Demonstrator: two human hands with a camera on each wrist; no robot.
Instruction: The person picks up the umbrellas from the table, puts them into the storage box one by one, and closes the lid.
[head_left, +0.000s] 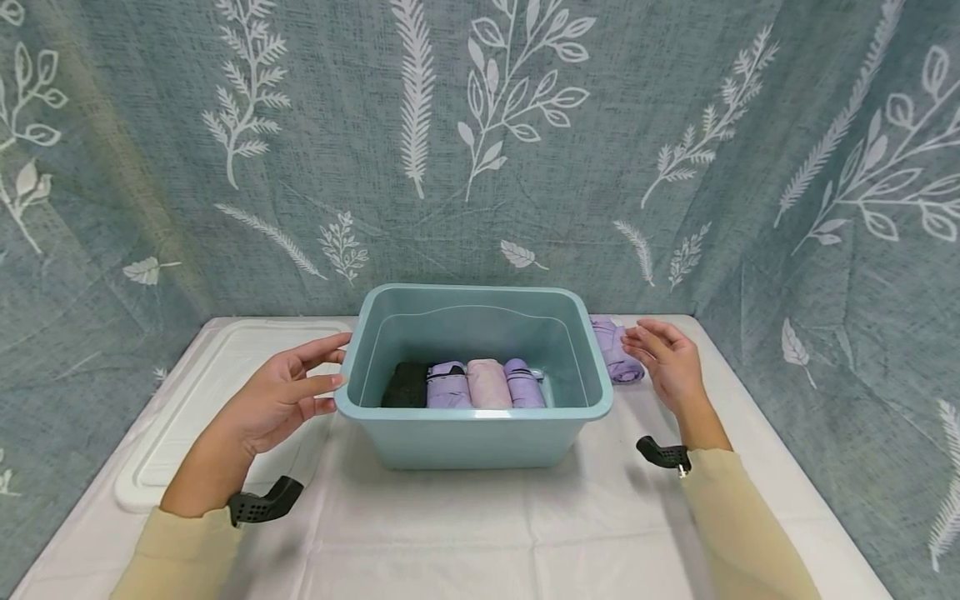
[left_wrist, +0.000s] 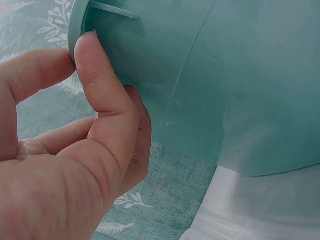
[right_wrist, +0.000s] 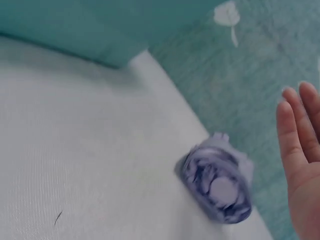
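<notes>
Bin, pale teal, is set upright on the counter btw. the two hands, open side up. Its wall is judged thin, semi-stiff plastic, prob. light & a bit slick, not fragile; some flex is to be expected if only one end is lifted. Best taken under the lip at both short ends. Little wt. is prob. added by the soft load lined up inside bin: dark roll, two lilac rolls & pink roll. Lilac bundle, just R of bin, is judged soft & squashable; best gripped across its middle so it isn't unrolled.

L hand is placed at bin's L end, fingers bent & spread, lip touched by thumb & fingertips; whether it's truly pinched can't be told. R hand is held R of bin, near the bundle but apart, nothing gripped; in R wrist view its fingers are kept straight & close together, thumb not shown. White lid is laid flat L of bin, partly hidden by L arm.
</notes>
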